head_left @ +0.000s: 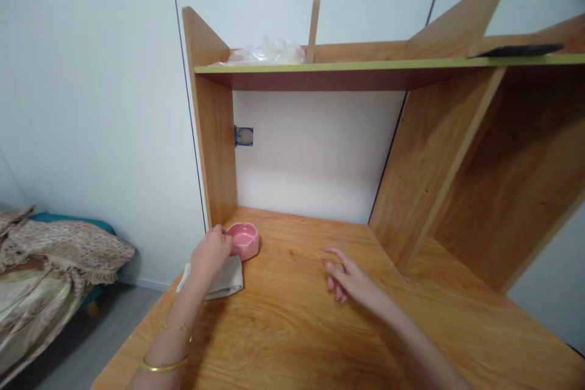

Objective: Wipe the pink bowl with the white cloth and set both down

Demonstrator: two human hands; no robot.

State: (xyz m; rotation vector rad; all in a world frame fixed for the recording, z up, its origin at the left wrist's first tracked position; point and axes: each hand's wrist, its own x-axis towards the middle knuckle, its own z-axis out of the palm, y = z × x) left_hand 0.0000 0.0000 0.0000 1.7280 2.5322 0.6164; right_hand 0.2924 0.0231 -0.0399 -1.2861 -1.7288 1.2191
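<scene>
Pale wall panels (82,73) stood behind a wooden tabletop (283,323), and a yellow-edged shelf (356,67) ran above its far side. On the far left of the tabletop, near the upright side panel (214,152), sat a pink dish (249,247). The left hand (212,256) was at the dish's left rim, fingers bent; whether they pinched the rim or merely touched it, I could not tell, since the thumb was hidden. A folded grey cloth (228,280) lay on the near side of the dish, partly under the left hand and wrist. The right hand (342,276) was well apart to the right, its fingers loosely curled, parted and empty.

With only one side taken, the dish could have tipped or slipped from a weak pinch. Dragging it nearer might have rucked the cloth or pushed it off the close left edge; a leftward swing risked knocking the side panel.
</scene>
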